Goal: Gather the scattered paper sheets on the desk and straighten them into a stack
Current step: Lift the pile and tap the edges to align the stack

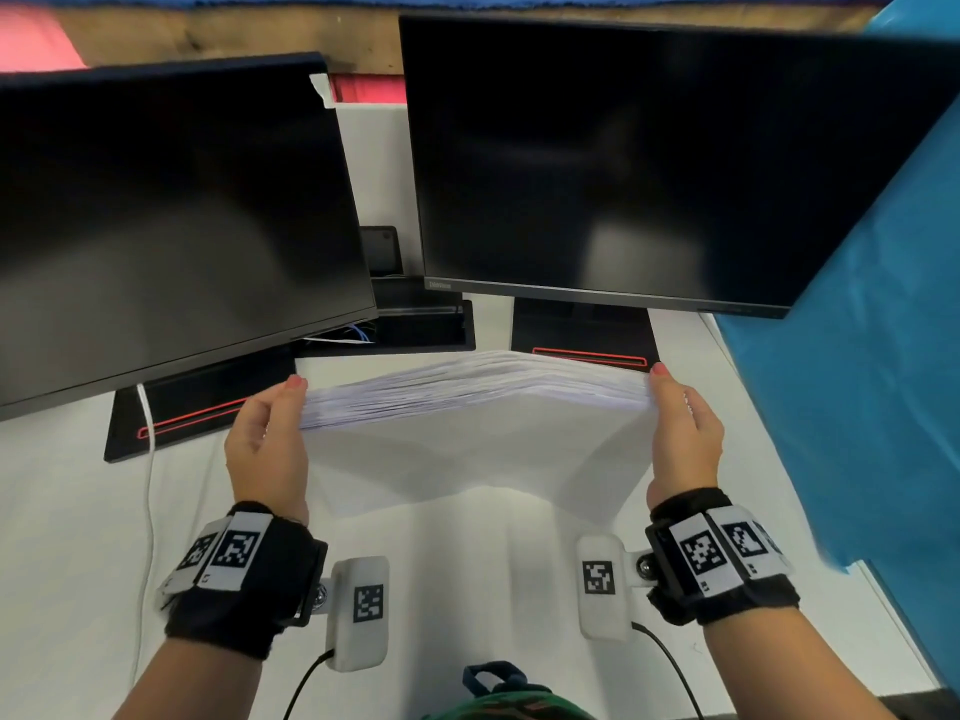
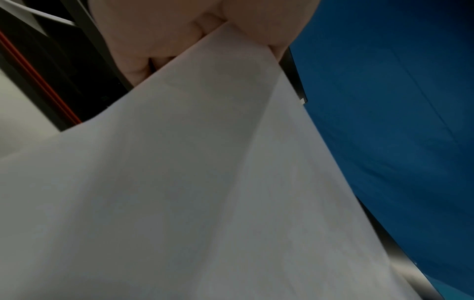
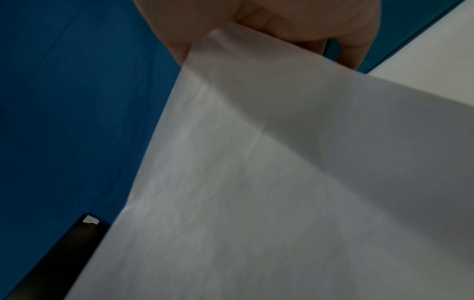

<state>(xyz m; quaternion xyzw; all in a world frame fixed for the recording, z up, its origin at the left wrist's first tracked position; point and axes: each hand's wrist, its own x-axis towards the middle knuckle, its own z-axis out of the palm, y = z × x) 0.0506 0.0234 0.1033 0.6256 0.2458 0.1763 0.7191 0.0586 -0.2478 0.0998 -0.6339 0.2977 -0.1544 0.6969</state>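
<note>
A thick stack of white paper sheets (image 1: 475, 433) stands on edge over the white desk (image 1: 72, 511), its upper edges fanned slightly. My left hand (image 1: 270, 428) grips the stack's left side, thumb on top. My right hand (image 1: 683, 428) grips the right side the same way. In the left wrist view the paper sheets (image 2: 192, 182) fill the frame beneath my fingers (image 2: 159, 36). The right wrist view shows the paper sheets (image 3: 282, 182) held by my fingers (image 3: 295, 20). The stack's bottom edge is hidden from me.
Two dark monitors (image 1: 171, 226) (image 1: 623, 163) stand close behind the stack, their black bases (image 1: 202, 413) with red lines just beyond my hands. A blue cloth (image 1: 857, 381) hangs at the right. A white cable (image 1: 148, 459) runs down the desk on the left.
</note>
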